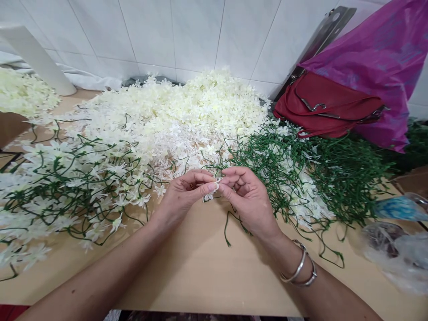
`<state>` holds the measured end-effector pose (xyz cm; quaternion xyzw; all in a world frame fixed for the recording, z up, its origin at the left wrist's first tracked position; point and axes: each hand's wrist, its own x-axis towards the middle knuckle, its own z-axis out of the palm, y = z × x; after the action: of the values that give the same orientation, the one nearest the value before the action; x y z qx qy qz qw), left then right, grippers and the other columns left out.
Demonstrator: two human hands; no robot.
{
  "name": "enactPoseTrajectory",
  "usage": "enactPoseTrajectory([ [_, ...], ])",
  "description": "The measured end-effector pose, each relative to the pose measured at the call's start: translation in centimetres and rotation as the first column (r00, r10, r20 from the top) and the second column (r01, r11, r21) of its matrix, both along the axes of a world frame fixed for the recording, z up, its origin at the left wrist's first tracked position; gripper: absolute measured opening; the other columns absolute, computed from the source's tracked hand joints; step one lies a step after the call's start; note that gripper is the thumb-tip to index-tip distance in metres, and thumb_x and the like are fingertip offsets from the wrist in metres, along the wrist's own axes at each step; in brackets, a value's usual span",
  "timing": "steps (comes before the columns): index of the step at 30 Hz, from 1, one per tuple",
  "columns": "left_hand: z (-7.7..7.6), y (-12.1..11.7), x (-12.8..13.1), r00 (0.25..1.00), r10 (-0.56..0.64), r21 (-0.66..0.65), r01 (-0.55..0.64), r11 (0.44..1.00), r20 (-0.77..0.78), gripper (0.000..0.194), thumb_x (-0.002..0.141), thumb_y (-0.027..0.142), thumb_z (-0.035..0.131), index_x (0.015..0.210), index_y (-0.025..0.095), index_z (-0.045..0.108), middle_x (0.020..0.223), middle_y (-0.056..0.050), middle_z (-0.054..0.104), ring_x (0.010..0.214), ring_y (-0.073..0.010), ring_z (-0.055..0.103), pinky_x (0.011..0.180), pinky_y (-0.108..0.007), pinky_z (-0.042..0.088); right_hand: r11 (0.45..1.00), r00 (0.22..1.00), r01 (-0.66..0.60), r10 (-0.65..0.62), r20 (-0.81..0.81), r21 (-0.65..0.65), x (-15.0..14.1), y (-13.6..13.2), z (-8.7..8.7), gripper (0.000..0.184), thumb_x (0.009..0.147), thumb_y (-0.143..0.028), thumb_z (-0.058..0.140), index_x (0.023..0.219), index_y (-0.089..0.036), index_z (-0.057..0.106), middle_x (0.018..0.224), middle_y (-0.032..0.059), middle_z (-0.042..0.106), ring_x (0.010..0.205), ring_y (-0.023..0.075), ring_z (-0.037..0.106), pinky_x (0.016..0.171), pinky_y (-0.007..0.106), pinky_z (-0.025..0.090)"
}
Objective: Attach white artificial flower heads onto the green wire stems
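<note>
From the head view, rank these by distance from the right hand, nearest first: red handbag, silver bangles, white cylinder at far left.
From the right hand:
1. Silver bangles: on the right forearm, just behind the hand.
2. Red handbag: beyond the hand, to the right, against the purple bag.
3. White cylinder: far left, near the tiled wall.

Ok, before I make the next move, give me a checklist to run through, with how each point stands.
1. Left hand grips the small white flower: ok, pinched at the fingertips.
2. Right hand grips it too: cannot tell, the fingertips crowd together.
3. Flower joined to a stem: cannot tell, fingers hide it.
4. Loose green stem away from the right hand: not ok, it curls out beneath.
5. Red handbag away from both hands: ok, back by the wall.
</note>
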<state>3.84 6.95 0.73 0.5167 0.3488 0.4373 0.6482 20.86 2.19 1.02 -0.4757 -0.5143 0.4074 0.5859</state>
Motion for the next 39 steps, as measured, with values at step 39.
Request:
enactPoseTrajectory([
  [39, 0.56, -0.62, -0.03, 1.0, 0.012, 0.062, -0.013, 0.998, 0.012, 0.02, 0.078, 0.032, 0.091, 0.087, 0.019, 0.08, 0.079, -0.001, 0.078, 0.073, -0.0119, 0.069, 0.069, -0.021, 0.055, 0.982, 0.933, -0.053, -0.017, -0.36, -0.183, -0.37, 0.25, -0.56, 0.02, 0.073, -0.034, 0.094, 0.08, -0.022, 0.08, 0.074, -0.0026, 0.072, 0.065, 0.0084, 0.059, 0.068, 0.022, 0.051],
])
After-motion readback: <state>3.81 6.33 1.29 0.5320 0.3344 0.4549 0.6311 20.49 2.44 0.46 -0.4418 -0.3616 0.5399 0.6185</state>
